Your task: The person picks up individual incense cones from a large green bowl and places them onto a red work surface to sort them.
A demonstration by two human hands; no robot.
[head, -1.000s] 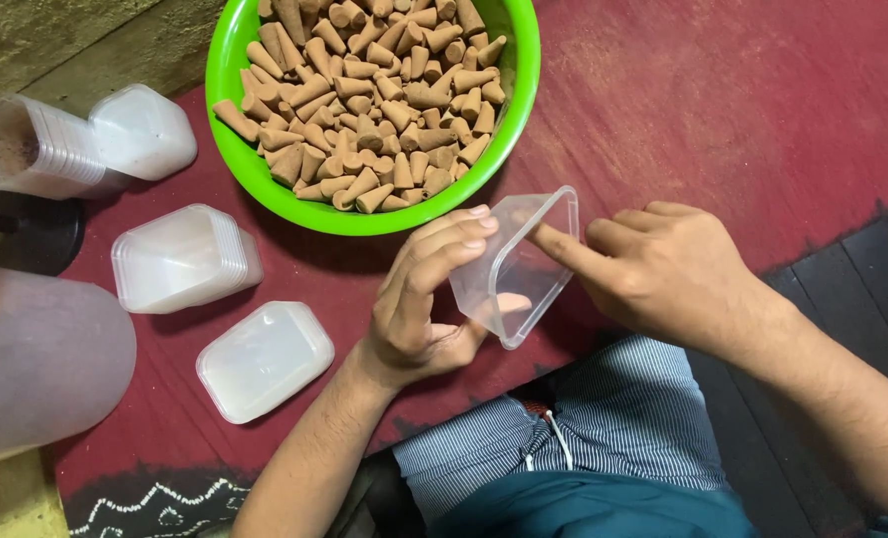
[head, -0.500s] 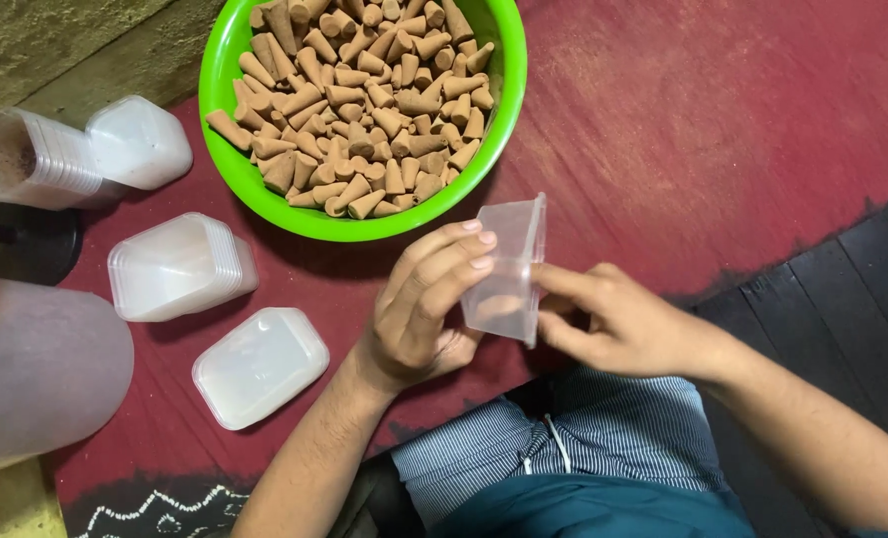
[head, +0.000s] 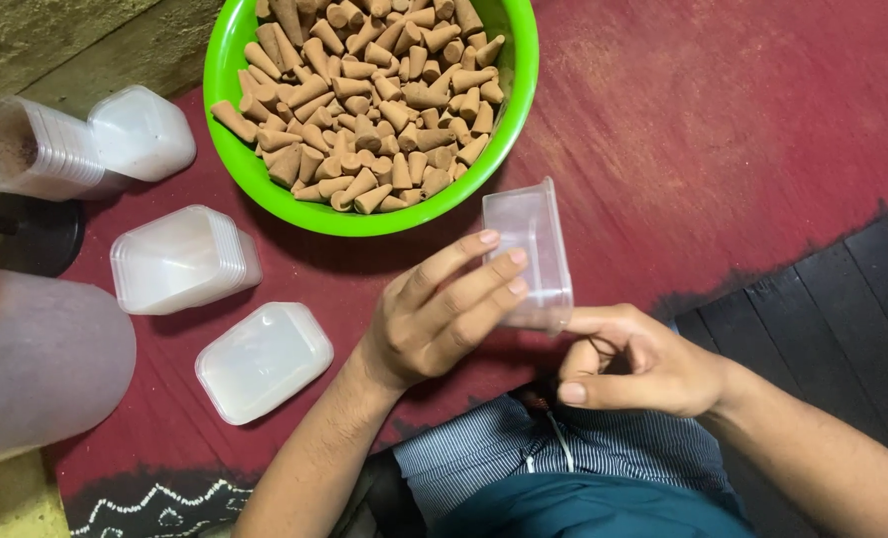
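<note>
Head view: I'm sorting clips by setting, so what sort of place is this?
Likely a home or small workshop packing spot on the floor: a green bowl of brown cones, stacked clear plastic containers on a red mat, and the left hand holding one small clear box.

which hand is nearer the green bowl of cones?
Left. The left hand holds the clear plastic box just below the green bowl's rim; the right hand sits lower, under the box.

The left hand (head: pixel 434 319) is raised from the lower left, palm down, its 3 visible fingers (head: pixel 484 267) stretched toward the right. The right hand (head: pixel 643 364) lies below it, loosely curled, thumb pointing left.
</note>
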